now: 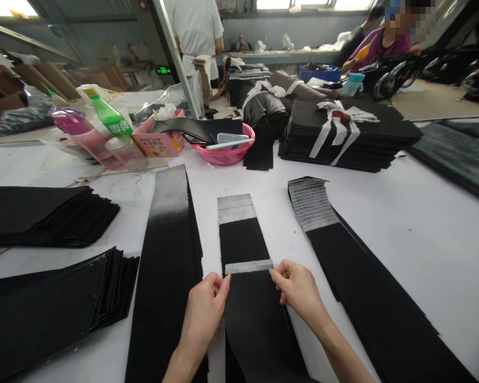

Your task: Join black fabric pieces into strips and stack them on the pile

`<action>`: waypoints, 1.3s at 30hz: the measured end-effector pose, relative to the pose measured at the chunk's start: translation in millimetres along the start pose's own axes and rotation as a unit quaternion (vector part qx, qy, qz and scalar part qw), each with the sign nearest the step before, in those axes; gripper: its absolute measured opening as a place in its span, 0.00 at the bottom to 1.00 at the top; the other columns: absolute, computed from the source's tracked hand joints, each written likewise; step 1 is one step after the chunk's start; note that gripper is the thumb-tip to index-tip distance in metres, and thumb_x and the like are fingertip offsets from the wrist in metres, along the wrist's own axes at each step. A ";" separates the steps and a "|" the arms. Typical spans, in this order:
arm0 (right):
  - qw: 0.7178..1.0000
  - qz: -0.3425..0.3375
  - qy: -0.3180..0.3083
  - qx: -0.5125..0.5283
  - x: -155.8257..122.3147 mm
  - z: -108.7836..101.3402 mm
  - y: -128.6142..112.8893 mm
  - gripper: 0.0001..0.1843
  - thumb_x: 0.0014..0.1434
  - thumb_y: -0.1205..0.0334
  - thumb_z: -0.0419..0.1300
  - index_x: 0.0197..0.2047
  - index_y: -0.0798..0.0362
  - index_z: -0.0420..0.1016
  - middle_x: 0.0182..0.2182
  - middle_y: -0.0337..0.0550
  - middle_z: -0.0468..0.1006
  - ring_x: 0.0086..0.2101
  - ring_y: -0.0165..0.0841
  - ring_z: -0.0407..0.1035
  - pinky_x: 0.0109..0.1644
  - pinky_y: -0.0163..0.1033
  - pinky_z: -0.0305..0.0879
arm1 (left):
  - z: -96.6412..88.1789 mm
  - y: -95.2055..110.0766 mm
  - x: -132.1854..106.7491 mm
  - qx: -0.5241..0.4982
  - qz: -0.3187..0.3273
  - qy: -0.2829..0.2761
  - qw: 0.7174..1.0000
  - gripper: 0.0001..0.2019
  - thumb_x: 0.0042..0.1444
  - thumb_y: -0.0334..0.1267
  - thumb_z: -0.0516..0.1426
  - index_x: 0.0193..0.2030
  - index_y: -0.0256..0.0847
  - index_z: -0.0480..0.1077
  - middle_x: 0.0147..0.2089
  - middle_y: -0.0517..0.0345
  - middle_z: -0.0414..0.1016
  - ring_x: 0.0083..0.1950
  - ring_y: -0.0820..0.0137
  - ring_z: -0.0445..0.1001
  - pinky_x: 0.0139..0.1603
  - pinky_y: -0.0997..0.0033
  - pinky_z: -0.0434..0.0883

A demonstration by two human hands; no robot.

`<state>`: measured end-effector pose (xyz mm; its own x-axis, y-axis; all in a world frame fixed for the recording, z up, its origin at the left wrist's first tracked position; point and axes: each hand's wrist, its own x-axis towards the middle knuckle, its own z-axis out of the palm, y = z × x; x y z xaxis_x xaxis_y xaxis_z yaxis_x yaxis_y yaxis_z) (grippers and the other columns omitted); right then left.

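In the middle of the white table, a black strip (259,314) with a greyish band along its far end lies over another black strip (241,234), whose far end is also grey. My left hand (209,303) pinches the upper strip's far left corner between thumb and fingers. At the opposite corner, my right hand (297,287) pinches the same edge. To the left runs a long pile of black strips (163,266) with a shiny far end. On the right, another pile of black strips (367,287) has a striped grey end that curls up.
Fanned black stacks (35,215) lie at the left. Behind stand a green bottle (109,114), a pink box (162,141), a pink basket (223,154) and a tied black stack (347,138). A metal post (175,58) rises there. Other people (197,32) are farther back.
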<state>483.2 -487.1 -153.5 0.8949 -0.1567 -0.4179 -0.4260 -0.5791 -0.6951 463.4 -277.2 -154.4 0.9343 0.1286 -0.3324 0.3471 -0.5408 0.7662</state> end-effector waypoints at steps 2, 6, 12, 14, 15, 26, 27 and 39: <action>1.000 0.001 0.000 -0.003 -0.1 0.0 -0.6 0.13 0.57 0.57 0.55 0.23 0.52 0.66 0.16 0.32 0.74 0.14 0.26 0.69 0.21 0.28 0.55 | 0.3 -0.7 0.0 0.004 0.001 0.001 1.000 0.23 0.59 0.57 0.51 0.23 0.41 0.60 0.15 0.66 0.60 0.17 0.76 0.58 0.19 0.78 0.52; 1.000 0.002 0.002 -0.006 -0.3 0.0 -0.8 0.12 0.56 0.57 0.55 0.23 0.52 0.66 0.16 0.32 0.74 0.14 0.25 0.69 0.21 0.28 0.54 | 1.0 -1.7 -0.4 0.006 -0.002 0.000 1.000 0.23 0.59 0.58 0.51 0.24 0.41 0.61 0.16 0.66 0.60 0.17 0.76 0.58 0.19 0.78 0.52; 1.000 0.002 0.003 -0.004 -1.4 0.3 -0.2 0.12 0.56 0.58 0.54 0.23 0.51 0.65 0.14 0.31 0.72 0.15 0.26 0.69 0.21 0.28 0.55 | -0.2 0.7 -1.4 -0.005 -0.010 -0.006 1.000 0.23 0.58 0.59 0.51 0.24 0.41 0.61 0.16 0.65 0.61 0.16 0.75 0.58 0.19 0.77 0.52; 1.000 0.000 0.004 -0.002 -1.4 0.6 -0.2 0.12 0.56 0.58 0.54 0.23 0.51 0.65 0.13 0.31 0.71 0.15 0.27 0.69 0.21 0.28 0.55 | -0.6 1.7 -1.7 -0.002 -0.009 -0.009 1.000 0.23 0.58 0.58 0.51 0.24 0.41 0.61 0.16 0.65 0.61 0.16 0.75 0.58 0.19 0.77 0.52; 1.000 0.000 0.004 -0.001 -1.1 0.8 0.0 0.13 0.56 0.57 0.54 0.23 0.51 0.65 0.13 0.31 0.71 0.15 0.27 0.69 0.21 0.28 0.55 | -0.7 2.1 -1.7 0.000 -0.007 -0.009 1.000 0.23 0.59 0.58 0.51 0.24 0.41 0.61 0.16 0.65 0.62 0.16 0.75 0.58 0.19 0.77 0.52; 1.000 0.006 0.006 0.007 1.6 3.1 3.9 0.12 0.57 0.56 0.55 0.24 0.52 0.67 0.15 0.33 0.73 0.15 0.26 0.69 0.20 0.29 0.57 | 0.0 0.4 -0.9 0.019 0.010 0.009 1.000 0.22 0.60 0.56 0.51 0.24 0.41 0.62 0.17 0.65 0.62 0.18 0.76 0.59 0.20 0.77 0.52; 1.000 0.006 0.005 0.007 1.8 3.1 4.0 0.12 0.57 0.57 0.55 0.24 0.52 0.67 0.16 0.33 0.73 0.14 0.26 0.69 0.20 0.29 0.57 | 0.1 0.0 -0.9 0.019 0.010 0.010 1.000 0.22 0.60 0.56 0.51 0.24 0.41 0.62 0.17 0.65 0.62 0.18 0.75 0.59 0.20 0.77 0.52; 1.000 -0.010 0.001 -0.005 2.2 3.9 5.5 0.13 0.57 0.53 0.55 0.26 0.50 0.63 0.15 0.32 0.72 0.15 0.28 0.70 0.18 0.28 0.56 | 0.4 3.8 0.6 0.045 0.013 0.021 0.999 0.21 0.59 0.54 0.51 0.23 0.41 0.62 0.17 0.65 0.63 0.19 0.74 0.61 0.23 0.76 0.53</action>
<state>482.2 -487.6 -160.5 0.9035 -0.1469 -0.4026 -0.4067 -0.5903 -0.6972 465.3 -279.5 -151.9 0.9460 0.1474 -0.2888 0.3162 -0.6166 0.7210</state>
